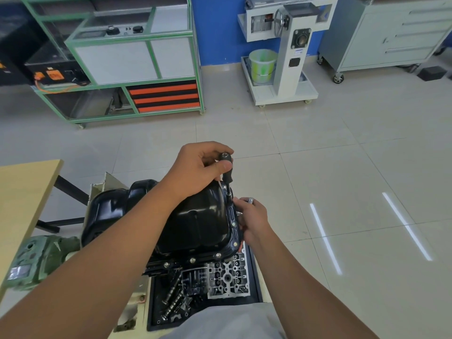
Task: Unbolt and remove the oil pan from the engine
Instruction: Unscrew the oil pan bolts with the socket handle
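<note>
**Driver on a pan bolt, both hands at the right flange**

The black oil pan (195,221) sits bolted on top of the engine (171,265), sump upward, in the lower middle of the view. Silver bolts (192,260) show along its near flange and up its right edge.

The left hand (198,167) reaches across the pan and curls its grip round the black top of a driver (227,172), thumb pressed against the handle's side. The driver stands nearly upright, leaning slightly, with its lower end down at the far right corner of the pan's flange.

The right hand (252,218) is just beside the pan's right edge, below the driver's tip. Its fingers are curled in a closed grip round a small silver tool (250,200), whose end pokes up above the knuckles; what kind of tool it is cannot be told.

Below the engine lies a black tray (254,272) holding a silver cylinder head (228,277), a camshaft (172,297) and other dark parts. A wooden worktop (22,192) stands at the left, with a green casting (36,258) near its front. Farther off on the tiled floor (342,167) stand a green-framed rack (137,69), a white stand (288,57) with a green bucket (263,66), and a grey cabinet (391,33).
</note>
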Tool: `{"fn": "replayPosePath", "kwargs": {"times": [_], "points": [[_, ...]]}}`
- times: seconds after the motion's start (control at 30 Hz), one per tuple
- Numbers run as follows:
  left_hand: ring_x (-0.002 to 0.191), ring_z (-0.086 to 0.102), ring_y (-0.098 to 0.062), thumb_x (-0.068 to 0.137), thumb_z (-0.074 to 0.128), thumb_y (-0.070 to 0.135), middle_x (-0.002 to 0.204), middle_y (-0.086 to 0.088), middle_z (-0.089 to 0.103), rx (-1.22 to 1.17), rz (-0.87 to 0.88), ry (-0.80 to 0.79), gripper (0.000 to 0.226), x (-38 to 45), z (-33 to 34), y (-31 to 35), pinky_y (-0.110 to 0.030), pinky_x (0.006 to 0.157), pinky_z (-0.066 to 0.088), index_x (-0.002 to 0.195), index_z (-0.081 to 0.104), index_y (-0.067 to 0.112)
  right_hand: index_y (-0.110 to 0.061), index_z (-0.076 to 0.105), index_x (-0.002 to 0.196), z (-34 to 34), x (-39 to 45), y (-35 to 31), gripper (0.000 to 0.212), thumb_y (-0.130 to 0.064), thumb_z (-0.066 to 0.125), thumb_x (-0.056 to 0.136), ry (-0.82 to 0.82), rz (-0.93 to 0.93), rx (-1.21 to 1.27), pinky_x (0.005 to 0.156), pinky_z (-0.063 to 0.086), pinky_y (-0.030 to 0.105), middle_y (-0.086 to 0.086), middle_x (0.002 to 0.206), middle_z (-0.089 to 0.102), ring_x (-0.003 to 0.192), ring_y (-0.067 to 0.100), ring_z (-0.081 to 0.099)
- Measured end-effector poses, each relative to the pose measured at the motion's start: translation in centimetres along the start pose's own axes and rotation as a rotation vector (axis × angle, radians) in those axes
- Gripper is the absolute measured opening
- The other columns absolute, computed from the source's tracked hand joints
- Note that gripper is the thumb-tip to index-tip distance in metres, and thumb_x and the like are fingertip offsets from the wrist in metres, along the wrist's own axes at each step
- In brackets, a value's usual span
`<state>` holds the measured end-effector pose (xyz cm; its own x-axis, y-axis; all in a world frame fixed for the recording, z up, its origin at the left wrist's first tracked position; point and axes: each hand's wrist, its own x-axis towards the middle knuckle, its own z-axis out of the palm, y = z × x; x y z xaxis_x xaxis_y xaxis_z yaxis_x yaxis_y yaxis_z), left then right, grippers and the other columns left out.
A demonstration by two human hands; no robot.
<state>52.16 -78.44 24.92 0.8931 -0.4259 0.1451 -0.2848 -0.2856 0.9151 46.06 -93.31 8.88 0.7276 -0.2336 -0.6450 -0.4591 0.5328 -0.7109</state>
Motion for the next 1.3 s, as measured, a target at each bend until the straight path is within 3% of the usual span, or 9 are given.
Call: {"fn": "replayPosePath", "kwargs": {"times": [0.17,0.3,0.43,0.57,0.7,0.8,0.87,1.07,1.3], "points": [[0.072,0.073,-0.024,0.073,0.086,0.047,0.087,-0.001,0.076,0.034,0.008,-0.013,0.031,-0.2,0.0,0.5,-0.044,0.068,0.062,0.087,0.065,0.029,-0.01,0.06,0.089,0.1,0.1,0.1,0.022,-0.015,0.08,0.08,-0.014,0.011,0.015,0.053,0.038,0.034,0.023,0.09,0.063,0.066,0.031,0.043],[0.087,0.073,-0.031,0.094,0.073,0.015,0.109,0.003,0.075,0.035,0.016,-0.136,0.018,-0.2,0.0,0.5,-0.054,0.08,0.062,0.107,0.068,0.028,-0.013,0.058,0.083,0.1,0.1,0.1,0.023,-0.015,0.081,0.077,-0.016,0.017,0.031,0.049,0.035,0.031,0.022,0.087,0.059,0.055,0.023,0.04],[0.092,0.073,-0.02,0.098,0.061,0.009,0.119,0.007,0.075,-0.022,-0.012,-0.237,0.042,-0.2,-0.4,0.9,-0.038,0.086,0.061,0.119,0.07,0.045,-0.012,0.058,0.086,0.0,0.2,0.1,0.021,-0.014,0.079,0.082,-0.015,0.021,0.027,0.046,0.032,0.029,0.022,0.087,0.069,0.048,0.02,0.036],[0.089,0.074,-0.018,0.097,0.064,-0.001,0.113,0.004,0.077,-0.06,-0.034,-0.204,0.048,0.0,-0.7,0.7,-0.03,0.079,0.06,0.114,0.073,0.043,-0.013,0.058,0.083,-0.2,0.2,0.0,0.02,-0.013,0.078,0.083,-0.008,0.027,0.027,0.041,0.031,0.025,0.02,0.088,0.072,0.044,0.017,0.034],[0.074,0.07,-0.008,0.076,0.088,0.029,0.088,0.007,0.074,0.037,-0.024,-0.057,0.027,0.0,-0.4,0.2,-0.026,0.069,0.058,0.094,0.07,0.036,-0.013,0.058,0.086,-0.1,0.2,0.0,0.02,-0.013,0.078,0.083,-0.016,0.032,0.029,0.042,0.029,0.026,0.019,0.088,0.071,0.044,0.017,0.034],[0.065,0.065,-0.011,0.073,0.086,0.044,0.083,0.008,0.07,0.091,0.005,-0.05,0.03,-0.1,-0.1,0.1,-0.027,0.062,0.056,0.09,0.064,0.034,-0.014,0.058,0.085,-0.2,0.1,0.0,0.019,-0.013,0.078,0.083,-0.023,0.036,0.034,0.042,0.03,0.026,0.019,0.087,0.072,0.045,0.018,0.034],[0.067,0.068,-0.014,0.085,0.079,0.03,0.094,0.012,0.07,0.1,0.028,-0.117,0.022,-0.1,0.0,0.3,-0.031,0.067,0.057,0.102,0.067,0.036,-0.014,0.059,0.082,-0.2,0.1,0.0,0.02,-0.013,0.079,0.081,-0.021,0.033,0.036,0.042,0.031,0.026,0.019,0.086,0.071,0.045,0.018,0.034],[0.09,0.075,-0.023,0.099,0.062,0.002,0.121,0.008,0.075,-0.035,-0.05,-0.24,0.051,0.3,-1.1,0.6,-0.032,0.085,0.061,0.124,0.07,0.045,-0.017,0.056,0.079,-0.1,0.1,-0.1,0.025,-0.014,0.081,0.077,-0.025,0.028,0.039,0.044,0.028,0.027,0.019,0.086,0.066,0.046,0.018,0.032],[0.065,0.065,-0.013,0.08,0.088,0.022,0.084,0.006,0.071,0.096,0.002,-0.01,0.032,-0.1,-0.1,0.0,-0.024,0.063,0.055,0.1,0.069,0.037,-0.015,0.057,0.08,-0.1,-0.2,-0.1,0.023,-0.01,0.079,0.078,-0.01,0.009,0.053,0.043,0.03,0.027,0.021,0.087,0.064,0.046,0.019,0.033]]}}
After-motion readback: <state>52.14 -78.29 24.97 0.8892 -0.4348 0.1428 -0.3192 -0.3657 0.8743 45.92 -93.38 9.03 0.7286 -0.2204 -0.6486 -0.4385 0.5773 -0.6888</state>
